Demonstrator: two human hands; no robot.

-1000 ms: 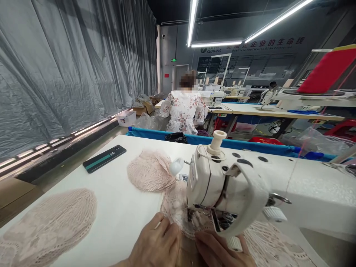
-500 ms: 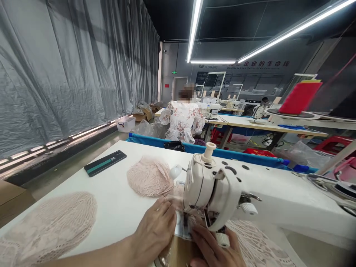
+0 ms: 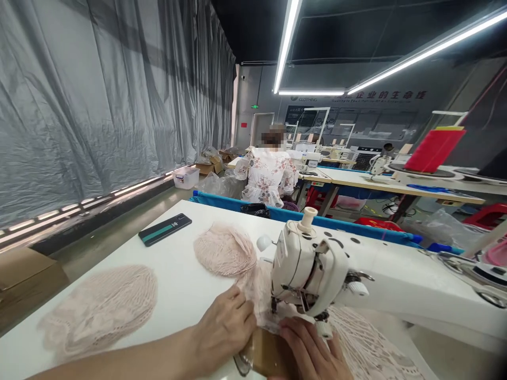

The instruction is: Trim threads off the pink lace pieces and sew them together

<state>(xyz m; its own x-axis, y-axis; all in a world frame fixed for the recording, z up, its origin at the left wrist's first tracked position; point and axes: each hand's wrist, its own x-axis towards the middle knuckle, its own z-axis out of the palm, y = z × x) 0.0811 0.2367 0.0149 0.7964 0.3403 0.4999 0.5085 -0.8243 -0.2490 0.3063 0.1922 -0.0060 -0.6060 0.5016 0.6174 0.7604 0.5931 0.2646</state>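
A white sewing machine [image 3: 312, 269] stands on the white table [image 3: 178, 285]. Pale pink lace fabric [image 3: 259, 295] lies under its needle. My left hand [image 3: 224, 330] rests flat on that lace just left of the needle, fingers stretched forward. My right hand [image 3: 312, 351] lies flat in front of the presser foot, fingers pressing lace and a brown card piece [image 3: 265, 356] beneath. Behind the machine head sits a mound of pink lace [image 3: 225, 250].
Another pile of pink lace [image 3: 101, 311] lies at the table's left front. A dark phone [image 3: 165, 229] rests near the far left edge. A person in a floral top [image 3: 269, 174] sits at a farther table. Grey curtain on the left, cardboard box [image 3: 24, 279] on the floor.
The view has shifted slightly right and up. My left hand stays by the needle, its fingers now a little further back; my right hand remains in front of the presser foot.
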